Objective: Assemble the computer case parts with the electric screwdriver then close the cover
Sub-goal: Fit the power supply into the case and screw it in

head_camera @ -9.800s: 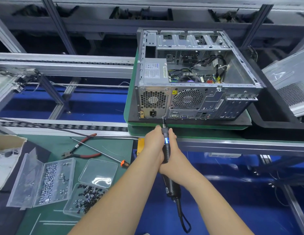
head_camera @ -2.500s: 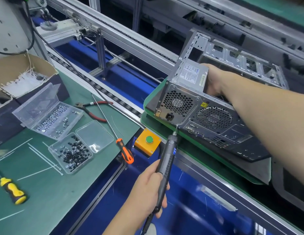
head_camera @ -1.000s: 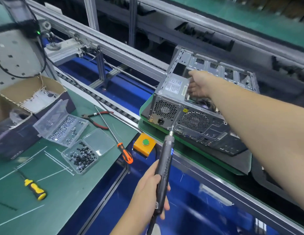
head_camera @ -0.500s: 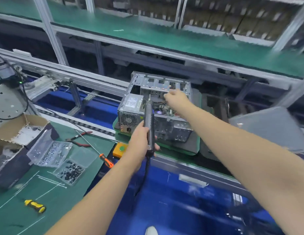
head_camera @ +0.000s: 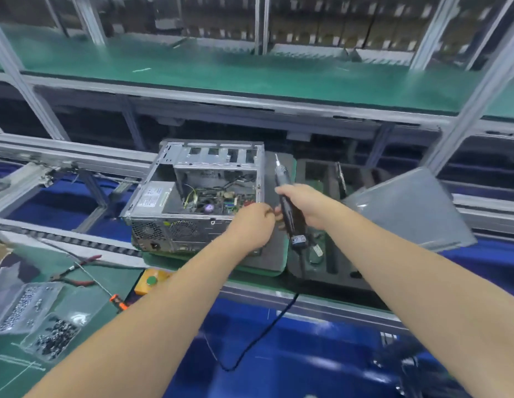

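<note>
The right hand [head_camera: 306,203] grips the screwdriver [head_camera: 288,208]; the left hand [head_camera: 251,222] is curled beside it, contents unclear. Steady the bit squarely before driving into the case [head_camera: 192,196].

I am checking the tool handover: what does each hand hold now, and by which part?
The right hand grips the electric screwdriver around the middle of its body, bit pointing up. The left hand is curled beside it; whether it holds anything cannot be told.

Open case, driver in right hand.
Right hand [head_camera: 306,203] grips driver [head_camera: 288,208], bit up, just right of case [head_camera: 192,196]. Left hand [head_camera: 251,222] at driver's side w/ curled fingers; cover [head_camera: 407,208] leans further right; screw boxes [head_camera: 34,320] on desk [head_camera: 86,300].
</note>
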### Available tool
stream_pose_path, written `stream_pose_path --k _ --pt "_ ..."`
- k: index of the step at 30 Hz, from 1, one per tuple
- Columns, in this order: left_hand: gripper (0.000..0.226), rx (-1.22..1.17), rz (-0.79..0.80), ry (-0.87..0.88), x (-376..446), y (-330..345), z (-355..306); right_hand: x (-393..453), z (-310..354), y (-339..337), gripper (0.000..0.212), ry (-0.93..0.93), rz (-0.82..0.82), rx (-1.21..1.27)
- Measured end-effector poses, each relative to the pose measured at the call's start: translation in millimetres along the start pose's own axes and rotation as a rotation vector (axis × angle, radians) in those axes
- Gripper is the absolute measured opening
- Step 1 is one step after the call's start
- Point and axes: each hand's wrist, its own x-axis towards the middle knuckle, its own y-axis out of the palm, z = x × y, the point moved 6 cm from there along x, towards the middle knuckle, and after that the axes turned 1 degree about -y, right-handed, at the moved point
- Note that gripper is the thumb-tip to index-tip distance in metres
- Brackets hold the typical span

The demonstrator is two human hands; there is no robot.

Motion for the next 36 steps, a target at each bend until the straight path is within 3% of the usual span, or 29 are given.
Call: stream_pose_path --k 2,5,9,13,20,32,36 --pt "0.030 0.121 -0.035 -0.038 26 31 -8 23 -23 -38 0.035 0.040 -0.035 0.005" --pt "0.019 0.378 0.063 -0.102 64 87 -13 58 -57 -78 0.041 0.092 -0.029 0.016" --pt "0.036 0.648 0.154 -0.251 106 133 11 88 -101 -106 0.045 0.157 0.057 -0.020" --pt "0.038 0.712 0.148 -0.380 140 150 36 104 -125 -112 0.057 0.208 0.192 -0.063" --pt "0.036 0.829 0.180 -0.387 158 171 52 128 -130 -115 0.076 0.230 0.316 -0.125" --pt "0.035 0.647 0.141 -0.478 171 161 54 128 -103 -120 0.056 0.202 0.386 -0.059" --pt "0.006 0.331 -0.045 -0.489 172 140 36 131 -71 -124 0.058 0.150 0.332 -0.074"
